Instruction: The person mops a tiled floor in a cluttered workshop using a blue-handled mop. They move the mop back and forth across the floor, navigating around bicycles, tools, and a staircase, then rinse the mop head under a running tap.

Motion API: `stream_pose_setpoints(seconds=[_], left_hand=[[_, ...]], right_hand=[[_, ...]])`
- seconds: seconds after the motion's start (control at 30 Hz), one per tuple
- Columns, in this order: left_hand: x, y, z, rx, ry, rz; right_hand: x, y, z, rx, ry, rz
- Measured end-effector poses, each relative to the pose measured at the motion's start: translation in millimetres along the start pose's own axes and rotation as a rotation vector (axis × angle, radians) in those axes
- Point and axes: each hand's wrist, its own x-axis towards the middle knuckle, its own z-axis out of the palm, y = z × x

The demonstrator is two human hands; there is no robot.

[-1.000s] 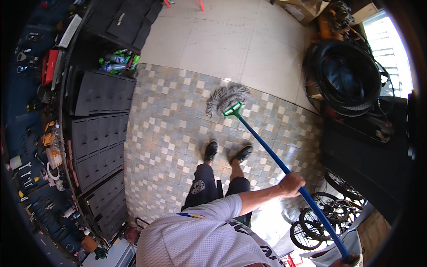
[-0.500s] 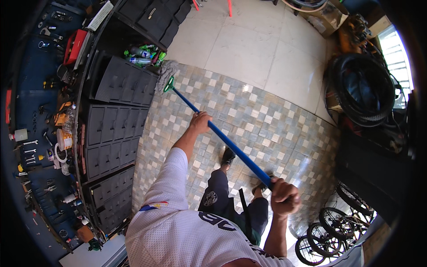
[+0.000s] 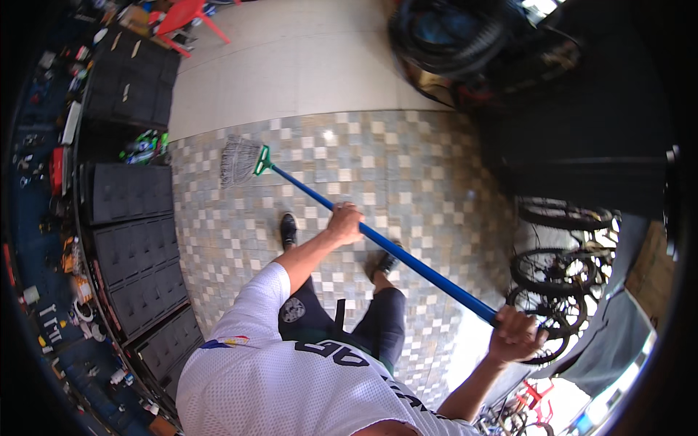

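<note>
A string mop (image 3: 242,161) with grey strands and a green clamp lies on the tiled floor (image 3: 313,156), out in front and to the left. Its long blue handle (image 3: 429,276) slants back toward my right side. Partway along the handle, my left hand (image 3: 345,223) is wrapped round it. Up at the handle's top end, my right hand (image 3: 518,334) is closed over it, so the tip is hidden in the fist. Both of my feet stand on the tiles below the handle.
Dark drawer cabinets (image 3: 134,251) line the left, with green bottles (image 3: 144,147) in a gap. Tools hang along the far left wall. Several bicycles (image 3: 556,269) stand at the right. Stacked tyres (image 3: 451,36) are at the top, and a red chair (image 3: 185,22) is at the upper left.
The mop head has come away from the cabinets and bottles, out onto the open tiles. My right hand has moved right and down with the handle's end. The view has turned.
</note>
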Motion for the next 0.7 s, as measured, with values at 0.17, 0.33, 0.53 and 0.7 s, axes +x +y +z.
stream_pose_setpoints(seconds=[0.17, 0.33, 0.53, 0.7], left_hand=[[65, 258, 51, -0.163, -0.166, 0.335], [104, 441, 89, -0.153, -0.312, 0.692], [122, 519, 116, -0.235, -0.168, 0.873], [89, 458, 81, -0.326, -0.024, 0.722]], right_hand=[[-76, -199, -94, -0.089, 0.666, -0.327], [-177, -335, -149, -0.399, 0.502, -0.449], [-269, -442, -219, -0.099, 1.256, -0.883], [-183, -392, -110, -0.535, 0.381, -0.448]])
